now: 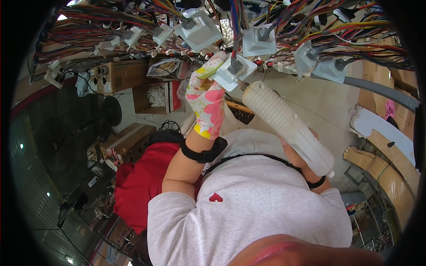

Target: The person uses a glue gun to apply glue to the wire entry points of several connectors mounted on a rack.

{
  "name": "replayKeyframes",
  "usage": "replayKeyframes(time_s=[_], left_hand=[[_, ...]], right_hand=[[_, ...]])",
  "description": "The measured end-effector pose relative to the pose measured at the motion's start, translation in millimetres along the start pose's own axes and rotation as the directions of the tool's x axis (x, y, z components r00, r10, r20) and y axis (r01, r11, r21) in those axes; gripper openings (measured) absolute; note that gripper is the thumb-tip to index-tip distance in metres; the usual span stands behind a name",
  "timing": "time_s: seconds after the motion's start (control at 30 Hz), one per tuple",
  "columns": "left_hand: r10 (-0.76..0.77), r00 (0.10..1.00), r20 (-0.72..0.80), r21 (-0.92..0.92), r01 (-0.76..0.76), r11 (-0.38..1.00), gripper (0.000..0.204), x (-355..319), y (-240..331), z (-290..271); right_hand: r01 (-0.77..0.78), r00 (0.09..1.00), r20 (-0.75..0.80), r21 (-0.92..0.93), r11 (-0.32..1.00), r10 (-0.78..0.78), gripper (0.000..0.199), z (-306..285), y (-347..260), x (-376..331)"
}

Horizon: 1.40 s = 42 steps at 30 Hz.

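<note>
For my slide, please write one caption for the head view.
Gloved left hand holds a white plate near coloured wires; right hand aims a pale tool at it.

Right hand (287, 147): lies mostly hidden behind white ridged tool (284, 122). Left hand (207, 99), gloved: some fingers are hidden behind white square holder (227, 80). Tool tip (243, 85): too small to tell whether it touches the holder. Wire bundles (235, 22): upper edge cuts them off. Red garment (144, 184): left arm (184, 170) partly hides it.
</note>
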<state>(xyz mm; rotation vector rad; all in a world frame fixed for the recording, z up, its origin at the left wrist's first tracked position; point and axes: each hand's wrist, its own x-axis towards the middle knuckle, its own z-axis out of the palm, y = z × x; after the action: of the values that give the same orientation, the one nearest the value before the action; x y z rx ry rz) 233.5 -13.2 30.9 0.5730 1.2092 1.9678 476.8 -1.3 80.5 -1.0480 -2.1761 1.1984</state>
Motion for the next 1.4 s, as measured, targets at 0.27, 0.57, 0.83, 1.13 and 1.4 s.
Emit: replayKeyframes(time_s=[0.27, 0.57, 0.83, 1.13, 1.4], left_hand=[[0.014, 1.0, -0.004, 0.06, -0.014, 0.998, 0.033, -2.5, 5.8, 6.0], [-0.034, 0.999, -0.028, 0.029, 0.035, 0.999, 0.036, -3.3, 5.0, 4.9], [-0.021, 1.0, -0.006, 0.012, 0.021, 1.0, 0.032, 2.0, 3.0, 2.1], [0.006, 1.0, -0.002, 0.047, -0.006, 0.999, 0.036, -2.2, 7.0, 6.4], [0.041, 0.999, 0.032, 0.009, -0.041, 0.999, 0.035, 0.2, 6.1, 4.4]], right_hand=[[0.1, 0.992, -0.078, -0.012, 0.995, -0.101, 0.017, -2.6, -7.5, 5.2], [0.101, 0.993, -0.048, -0.091, 0.991, -0.106, 0.019, -7.8, -7.4, 3.0], [0.033, 0.998, -0.05, 0.016, 0.999, -0.033, 0.02, -10.1, -9.2, 5.5], [0.068, 0.998, -0.012, -0.083, 0.994, -0.069, 0.019, -13.4, -8.1, 7.5], [0.014, 0.999, -0.034, 0.0, 1.0, -0.014, 0.021, -16.5, -7.8, 6.7]])
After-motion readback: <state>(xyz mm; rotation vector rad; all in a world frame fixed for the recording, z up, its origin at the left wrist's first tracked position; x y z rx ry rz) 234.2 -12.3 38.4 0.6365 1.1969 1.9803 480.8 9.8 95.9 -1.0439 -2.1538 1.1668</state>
